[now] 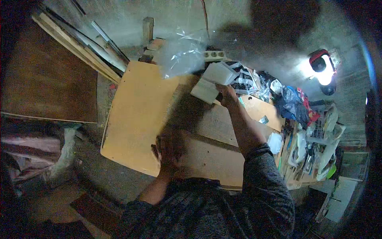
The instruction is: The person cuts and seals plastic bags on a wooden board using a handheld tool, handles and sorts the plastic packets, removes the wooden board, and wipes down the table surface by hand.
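Observation:
My right hand (228, 96) is closed on the near right side of a pale, boxy white object (219, 74); its exact kind is unclear. A flat whitish face (205, 91) of it, or a second piece against it, slants down to the left. My left hand (170, 152) is in deep shadow over the near part of a light wooden board (135, 107). One finger stands apart at its left side, and nothing shows in its grasp. Clear plastic wrap (182, 55) lies at the board's far edge, left of the white object.
A power strip (215, 55) sits against the wall behind. A bright lamp (325, 73) shines at right, above piled plastic bags (294, 104) and a wire basket (317, 125). Wooden strips (79, 47) lean at far left beside a brown panel (51, 79).

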`<action>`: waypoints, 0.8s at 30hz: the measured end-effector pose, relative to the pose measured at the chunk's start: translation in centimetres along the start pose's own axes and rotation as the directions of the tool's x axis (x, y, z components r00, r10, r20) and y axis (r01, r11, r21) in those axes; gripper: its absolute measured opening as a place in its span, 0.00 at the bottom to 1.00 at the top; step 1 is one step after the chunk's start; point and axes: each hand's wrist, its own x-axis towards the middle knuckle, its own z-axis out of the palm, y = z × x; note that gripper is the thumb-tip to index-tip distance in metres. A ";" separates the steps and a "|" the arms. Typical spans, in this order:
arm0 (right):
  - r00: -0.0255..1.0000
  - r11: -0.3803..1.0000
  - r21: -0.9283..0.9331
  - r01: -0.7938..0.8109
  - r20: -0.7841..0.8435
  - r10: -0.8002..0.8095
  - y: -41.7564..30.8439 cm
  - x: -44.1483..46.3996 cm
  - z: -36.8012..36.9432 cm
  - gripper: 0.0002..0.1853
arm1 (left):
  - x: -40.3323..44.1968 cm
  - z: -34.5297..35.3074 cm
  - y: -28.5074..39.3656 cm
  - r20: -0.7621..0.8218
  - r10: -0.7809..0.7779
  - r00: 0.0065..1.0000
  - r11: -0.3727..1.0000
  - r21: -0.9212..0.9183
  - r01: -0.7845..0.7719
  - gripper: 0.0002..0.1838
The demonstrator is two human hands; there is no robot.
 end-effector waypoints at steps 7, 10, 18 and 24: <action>0.980 0.859 0.502 -0.099 -0.100 0.171 -8.9 -2.1 5.0 0.22 | -0.2 -0.6 -0.1 -0.075 0.011 0.997 0.998 -0.066 -0.016 0.48; 0.994 0.748 0.664 -0.004 -0.079 0.075 -8.1 0.2 2.4 0.19 | -0.3 -0.5 -0.3 -0.095 0.011 0.995 0.997 -0.080 -0.019 0.48; 0.994 0.749 0.658 0.074 -0.105 -0.006 -3.1 2.8 -1.9 0.08 | -0.2 -0.4 -0.3 -0.136 0.013 0.991 0.992 -0.126 -0.030 0.47; 0.926 0.813 0.566 -0.137 -0.219 0.309 -5.0 4.4 -0.6 0.10 | -0.7 0.7 -0.5 -0.191 0.015 0.982 0.953 -0.294 -0.072 0.47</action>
